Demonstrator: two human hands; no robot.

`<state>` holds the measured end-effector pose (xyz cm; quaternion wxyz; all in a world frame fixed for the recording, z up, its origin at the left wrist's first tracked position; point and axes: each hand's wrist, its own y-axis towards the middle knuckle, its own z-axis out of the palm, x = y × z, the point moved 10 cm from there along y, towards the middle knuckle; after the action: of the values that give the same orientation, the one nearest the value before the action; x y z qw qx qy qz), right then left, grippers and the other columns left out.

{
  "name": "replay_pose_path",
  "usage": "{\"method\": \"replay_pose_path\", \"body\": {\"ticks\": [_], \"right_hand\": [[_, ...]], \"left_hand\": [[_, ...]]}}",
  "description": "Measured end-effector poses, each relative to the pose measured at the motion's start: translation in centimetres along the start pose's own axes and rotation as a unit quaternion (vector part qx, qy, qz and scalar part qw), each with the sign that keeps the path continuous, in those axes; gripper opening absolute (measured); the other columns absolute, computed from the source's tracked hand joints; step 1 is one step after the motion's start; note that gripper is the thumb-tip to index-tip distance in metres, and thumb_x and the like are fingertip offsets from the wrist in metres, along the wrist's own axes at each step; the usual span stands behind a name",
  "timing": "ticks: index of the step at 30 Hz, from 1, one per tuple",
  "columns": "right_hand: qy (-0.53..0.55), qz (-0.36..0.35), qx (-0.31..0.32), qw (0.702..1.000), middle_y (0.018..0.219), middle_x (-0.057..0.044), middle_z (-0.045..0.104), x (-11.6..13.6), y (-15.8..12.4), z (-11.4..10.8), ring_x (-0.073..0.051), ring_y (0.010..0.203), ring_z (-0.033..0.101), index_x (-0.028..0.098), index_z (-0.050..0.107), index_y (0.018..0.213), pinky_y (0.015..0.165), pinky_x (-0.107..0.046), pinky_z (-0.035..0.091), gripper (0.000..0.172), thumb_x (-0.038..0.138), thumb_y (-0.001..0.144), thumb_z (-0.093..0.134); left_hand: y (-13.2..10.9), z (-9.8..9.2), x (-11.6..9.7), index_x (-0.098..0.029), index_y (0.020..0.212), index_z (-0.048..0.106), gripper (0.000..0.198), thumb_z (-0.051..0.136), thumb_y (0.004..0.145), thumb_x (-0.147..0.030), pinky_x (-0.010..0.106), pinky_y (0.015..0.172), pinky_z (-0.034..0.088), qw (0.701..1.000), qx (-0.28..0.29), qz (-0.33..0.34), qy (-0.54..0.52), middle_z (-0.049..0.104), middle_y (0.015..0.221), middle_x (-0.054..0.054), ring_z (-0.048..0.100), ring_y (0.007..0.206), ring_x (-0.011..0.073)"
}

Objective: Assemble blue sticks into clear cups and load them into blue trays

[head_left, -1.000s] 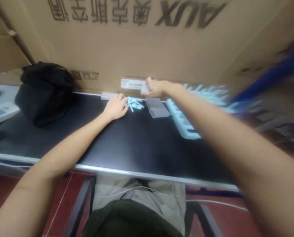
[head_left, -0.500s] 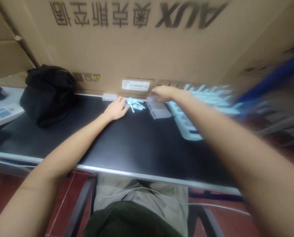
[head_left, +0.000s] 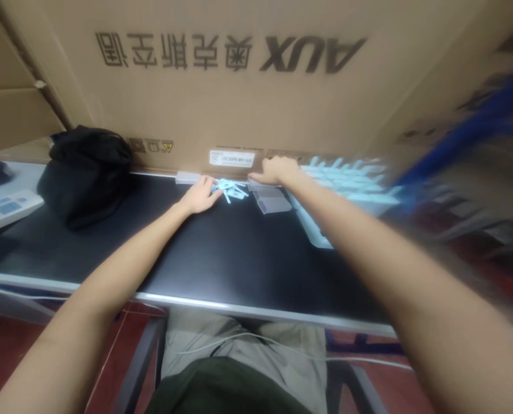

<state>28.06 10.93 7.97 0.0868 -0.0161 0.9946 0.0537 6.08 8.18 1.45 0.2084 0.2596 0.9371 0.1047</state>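
Both my arms reach to the far edge of a black table (head_left: 222, 253). My left hand (head_left: 200, 194) lies with fingers curled beside a small heap of pale blue plastic pieces (head_left: 231, 188). My right hand (head_left: 276, 171) is closed, pressing a clear plastic piece at the far end of a clear rectangular tray (head_left: 272, 199). What the fingers pinch is too small to name. A pale blue rack (head_left: 347, 184) with several upright prongs lies to the right of that hand.
A big brown cardboard box (head_left: 239, 92) printed AUX stands along the table's back edge. A black bag (head_left: 86, 172) sits at the left. A keypad device (head_left: 0, 208) lies at the far left. Blurred blue shapes (head_left: 467, 132) fill the right side.
My right hand has come down from the white label on the box to the far end of the clear tray. My left hand stays by the blue pieces.
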Motion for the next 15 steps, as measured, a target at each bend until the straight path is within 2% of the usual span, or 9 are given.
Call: {"method": "replay_pose_path", "body": {"ticks": [2,4,10,15], "right_hand": [[0.009,0.027,0.003,1.000,0.138,-0.029,0.068,0.2,0.2,0.3,-0.042,0.127,0.066,0.008,0.068,0.143,0.103,-0.051,0.054,0.095,0.085,0.088,0.055],[0.012,0.039,0.009,0.999,0.139,-0.030,0.067,0.4,0.4,0.6,-0.042,0.127,0.066,0.006,0.066,0.145,0.103,-0.051,0.055,0.099,0.084,0.084,0.063],[0.021,0.053,0.036,0.998,0.145,-0.028,0.065,0.7,0.7,1.3,-0.040,0.131,0.065,0.007,0.065,0.148,0.107,-0.049,0.055,0.085,0.063,0.085,0.076],[0.028,0.066,0.042,0.997,0.145,-0.028,0.065,0.8,-0.1,1.2,-0.039,0.132,0.066,0.008,0.066,0.146,0.107,-0.047,0.055,0.083,0.060,0.083,0.081]], "left_hand": [[0.0,0.0,0.1,-0.020,0.134,0.056,0.052,0.041,0.104,-0.060,0.051,0.120,0.047,1.000,-0.004,0.002,0.001,0.057,0.143,0.016,0.062,0.131,0.0326],[0.1,0.1,0.1,-0.020,0.134,0.056,0.054,0.040,0.103,-0.061,0.051,0.121,0.047,1.000,-0.004,0.007,0.001,0.058,0.142,0.017,0.061,0.133,0.0327],[0.4,0.7,0.2,-0.017,0.138,0.055,0.062,0.040,0.102,-0.065,0.053,0.120,0.046,1.000,0.021,0.010,-0.002,0.056,0.147,0.020,0.061,0.133,0.0344],[0.4,0.6,0.0,-0.017,0.138,0.055,0.061,0.039,0.102,-0.064,0.054,0.120,0.045,1.000,0.024,0.012,-0.002,0.056,0.148,0.020,0.060,0.133,0.0342]]}}
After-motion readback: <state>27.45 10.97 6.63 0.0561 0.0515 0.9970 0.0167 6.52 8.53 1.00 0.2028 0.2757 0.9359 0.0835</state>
